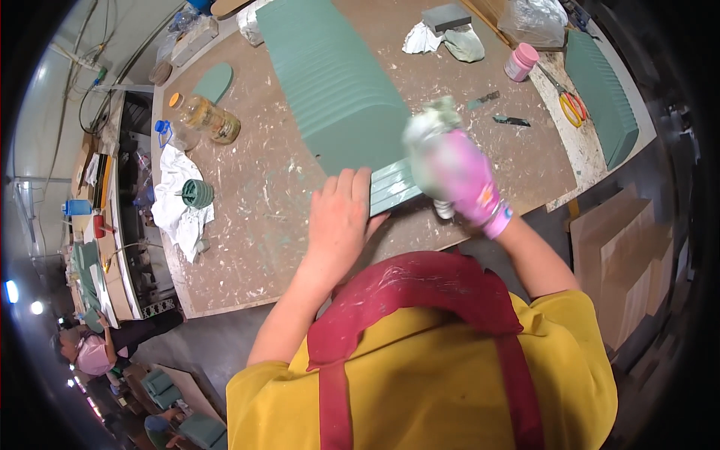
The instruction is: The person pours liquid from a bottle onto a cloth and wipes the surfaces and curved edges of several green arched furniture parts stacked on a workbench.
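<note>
A long green panel (337,90) with ridges across it lies on the worktable, running from the far edge toward me. Its near end carries a glossy grooved strip (394,187) that looks wet. My bare left hand (341,206) grips the left end of this strip, fingers on top and thumb below. My right hand (472,176), in a pink glove, is closed on a crumpled white rag (431,135) with green stains. Rag and glove are smeared by motion at the strip's right end; whether the rag touches it I cannot tell.
At left stand a jar with an orange cap (214,120), a green-coated cup (198,193) and a white cloth (176,202). To the right lie two blades (511,121), a pink bottle (521,61), scissors (570,105) and another green ridged piece (600,97). People work far left.
</note>
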A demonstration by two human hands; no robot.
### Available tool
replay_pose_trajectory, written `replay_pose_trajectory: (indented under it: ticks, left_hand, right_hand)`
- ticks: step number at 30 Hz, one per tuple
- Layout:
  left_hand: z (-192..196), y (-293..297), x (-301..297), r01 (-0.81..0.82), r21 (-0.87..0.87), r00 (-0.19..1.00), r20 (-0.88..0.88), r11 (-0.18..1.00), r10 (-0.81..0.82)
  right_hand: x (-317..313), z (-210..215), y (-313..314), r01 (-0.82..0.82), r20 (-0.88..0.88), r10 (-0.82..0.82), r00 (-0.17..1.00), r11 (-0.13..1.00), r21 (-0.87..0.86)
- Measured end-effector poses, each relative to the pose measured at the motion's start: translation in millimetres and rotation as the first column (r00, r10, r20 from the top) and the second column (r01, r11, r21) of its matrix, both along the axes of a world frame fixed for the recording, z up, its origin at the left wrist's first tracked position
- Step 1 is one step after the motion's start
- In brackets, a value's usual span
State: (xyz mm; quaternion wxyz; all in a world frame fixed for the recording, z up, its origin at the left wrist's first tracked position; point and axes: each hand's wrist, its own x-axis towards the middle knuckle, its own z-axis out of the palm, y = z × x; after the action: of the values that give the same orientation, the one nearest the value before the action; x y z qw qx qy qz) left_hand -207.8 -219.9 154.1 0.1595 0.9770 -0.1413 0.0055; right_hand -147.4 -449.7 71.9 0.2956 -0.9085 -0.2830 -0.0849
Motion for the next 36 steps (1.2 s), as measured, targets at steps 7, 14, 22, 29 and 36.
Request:
replay_pose_trajectory:
  ticks: [7, 14, 22, 29, 36]
  left_hand:
    - [-2.4, -1.5, -7.5, 0.011, 0.028, 0.996, 0.085, 1.000, -0.014]
    - [-2.2, -8.3, -15.9, 0.031, 0.024, 0.996, 0.079, 0.999, -0.033]
    - [2.8, -1.7, -11.1, 0.008, 0.019, 1.000, 0.022, 1.000, -0.008]
    - [-7.7, 0.2, -9.7, 0.036, 0.084, 0.999, 0.020, 0.996, -0.038]
    - [-2.6, -4.5, -7.7, 0.043, 0.074, 0.998, 0.036, 0.996, -0.046]
  right_hand:
    - [-14.7, 46.6, 10.8, -0.085, 0.159, 0.068, 0.985, 0.991, 0.103]
    - [-11.8, 4.5, -14.4, 0.049, -0.020, -0.047, 0.999, 0.995, 0.091]
    - [-14.3, 25.6, 8.8, -0.053, 0.286, 0.051, 0.957, 0.999, 0.001]
    - [-26.3, 68.1, 61.4, -0.161, 0.313, 0.150, 0.938, 0.987, 0.011]
    - [-13.0, 53.3, 29.4, 0.097, -0.329, -0.015, 0.944, 0.967, 0.235]
